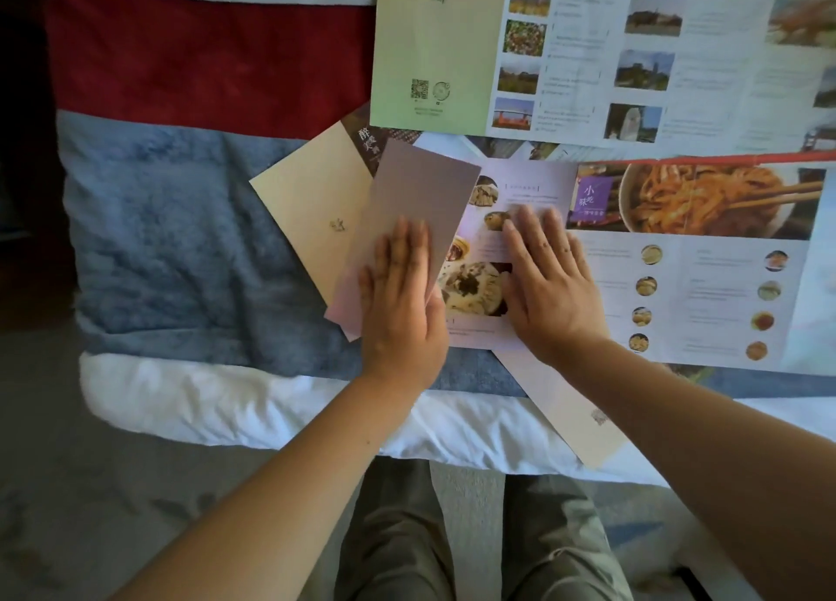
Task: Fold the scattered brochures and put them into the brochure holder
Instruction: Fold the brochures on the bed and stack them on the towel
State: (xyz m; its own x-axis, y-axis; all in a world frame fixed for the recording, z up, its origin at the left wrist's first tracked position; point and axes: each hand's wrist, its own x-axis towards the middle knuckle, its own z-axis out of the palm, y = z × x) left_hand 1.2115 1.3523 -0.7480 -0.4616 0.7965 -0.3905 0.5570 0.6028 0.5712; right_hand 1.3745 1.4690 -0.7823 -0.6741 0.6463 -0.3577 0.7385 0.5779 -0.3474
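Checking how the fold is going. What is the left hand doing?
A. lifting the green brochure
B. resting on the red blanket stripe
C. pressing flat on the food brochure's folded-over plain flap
C: the left hand lies with straight fingers on the plain flap, the right hand flat on the printed page beside it.

A food brochure [678, 283] (lilac end panel [416, 202] folded over) lies open; a green brochure [588, 57] lies unfolded beyond it.

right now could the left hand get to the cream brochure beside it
Probably yes: the left hand lies flat on the mauve flap, and much of the cream brochure lies bare just left of it.
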